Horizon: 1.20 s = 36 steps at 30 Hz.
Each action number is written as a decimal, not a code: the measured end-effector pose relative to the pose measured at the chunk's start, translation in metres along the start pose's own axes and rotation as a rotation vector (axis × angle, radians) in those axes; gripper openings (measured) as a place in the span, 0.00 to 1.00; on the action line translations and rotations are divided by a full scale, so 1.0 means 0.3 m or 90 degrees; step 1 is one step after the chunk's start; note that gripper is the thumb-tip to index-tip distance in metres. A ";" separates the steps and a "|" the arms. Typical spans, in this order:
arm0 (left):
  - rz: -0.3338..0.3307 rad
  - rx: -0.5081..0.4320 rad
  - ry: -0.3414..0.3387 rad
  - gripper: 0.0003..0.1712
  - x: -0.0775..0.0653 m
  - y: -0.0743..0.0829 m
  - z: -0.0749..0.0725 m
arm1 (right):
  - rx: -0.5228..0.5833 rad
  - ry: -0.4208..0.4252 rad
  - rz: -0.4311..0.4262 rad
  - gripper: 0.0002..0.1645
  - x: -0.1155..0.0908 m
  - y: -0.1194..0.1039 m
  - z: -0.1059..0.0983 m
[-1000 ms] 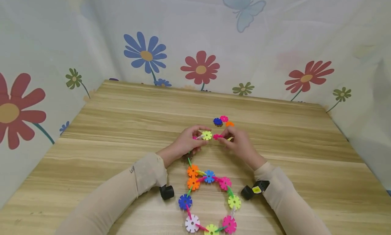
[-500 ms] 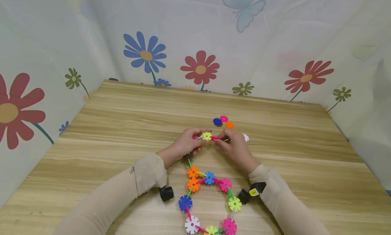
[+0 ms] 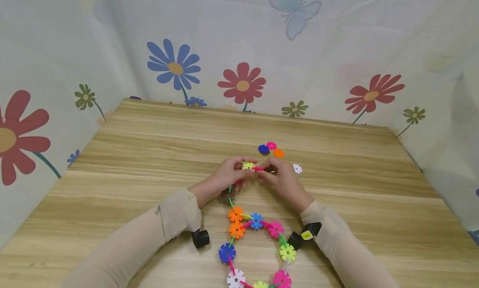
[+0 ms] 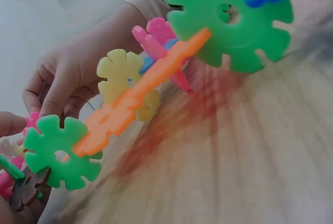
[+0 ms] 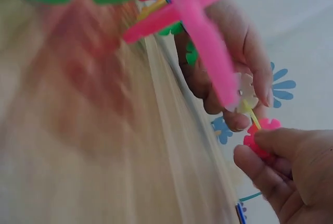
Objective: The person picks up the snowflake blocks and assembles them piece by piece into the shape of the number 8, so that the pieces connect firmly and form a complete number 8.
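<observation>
My left hand point(image 3: 224, 176) holds a yellow-green notched snowflake disc point(image 3: 248, 166) at the end of a chain of joined discs. Opposite it, my right hand point(image 3: 283, 180) pinches a pink snowflake disc point(image 5: 263, 136) between thumb and fingers. Edge-on in the head view, the pink disc meets the yellow-green one at its rim. From the left hand the chain runs down to an orange disc point(image 3: 236, 214) and a ring of linked discs, among them a dark blue disc point(image 3: 227, 252). Close to the left wrist camera are a green disc point(image 4: 62, 152) and an orange disc point(image 4: 112, 125).
Past the hands on the wooden table point(image 3: 168, 134) lie a loose blue disc point(image 3: 263, 148), a pink one beside it, an orange disc point(image 3: 278, 153) and a white disc point(image 3: 297, 168). Flower-printed cloth point(image 3: 209, 38) stands behind the table. The ring's near end is cut off by the frame.
My right hand has moved left, bringing the pink disc from apart to against the yellow-green disc. The white disc beyond that hand has come into sight. The left hand has hardly moved.
</observation>
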<state>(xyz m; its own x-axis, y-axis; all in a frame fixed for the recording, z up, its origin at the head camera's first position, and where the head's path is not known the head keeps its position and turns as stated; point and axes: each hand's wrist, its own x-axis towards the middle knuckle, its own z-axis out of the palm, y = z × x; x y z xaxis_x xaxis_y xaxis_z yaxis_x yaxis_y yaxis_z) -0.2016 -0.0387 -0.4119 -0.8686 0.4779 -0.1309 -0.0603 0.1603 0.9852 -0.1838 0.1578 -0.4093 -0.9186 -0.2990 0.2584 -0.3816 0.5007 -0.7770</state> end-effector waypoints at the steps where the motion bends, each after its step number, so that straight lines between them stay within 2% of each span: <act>1: 0.000 -0.005 -0.001 0.21 0.000 0.000 -0.002 | -0.004 -0.010 0.004 0.05 0.001 -0.002 -0.006; 9: -0.011 -0.030 0.021 0.16 0.007 0.001 -0.010 | -0.111 -0.046 -0.012 0.11 0.018 -0.004 -0.073; 14: -0.006 -0.013 0.042 0.14 0.008 -0.001 -0.016 | -0.128 -0.036 0.005 0.10 0.033 0.011 -0.131; 17: 0.000 0.014 0.056 0.13 0.007 0.002 -0.018 | -0.164 -0.034 0.022 0.09 0.033 0.022 -0.170; 21: 0.001 0.040 0.064 0.12 0.009 0.005 -0.018 | -0.208 -0.050 0.060 0.10 0.029 0.041 -0.213; 27: 0.005 0.028 0.047 0.14 0.010 0.007 -0.019 | -0.254 -0.061 0.136 0.12 0.023 0.068 -0.259; 33: 0.019 0.034 0.025 0.19 0.006 0.008 -0.022 | -0.277 -0.081 0.207 0.16 0.022 0.092 -0.281; 36: 0.017 0.034 0.023 0.20 0.006 0.007 -0.023 | -0.282 -0.082 0.224 0.16 0.022 0.104 -0.283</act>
<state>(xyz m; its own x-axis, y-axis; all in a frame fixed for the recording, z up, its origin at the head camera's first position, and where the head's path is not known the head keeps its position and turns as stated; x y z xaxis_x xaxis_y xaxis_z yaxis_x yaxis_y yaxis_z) -0.2068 -0.0434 -0.4093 -0.8871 0.4507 -0.0996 -0.0112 0.1947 0.9808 -0.2105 0.2403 -0.3832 -0.9887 -0.1350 -0.0658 -0.0869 0.8717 -0.4823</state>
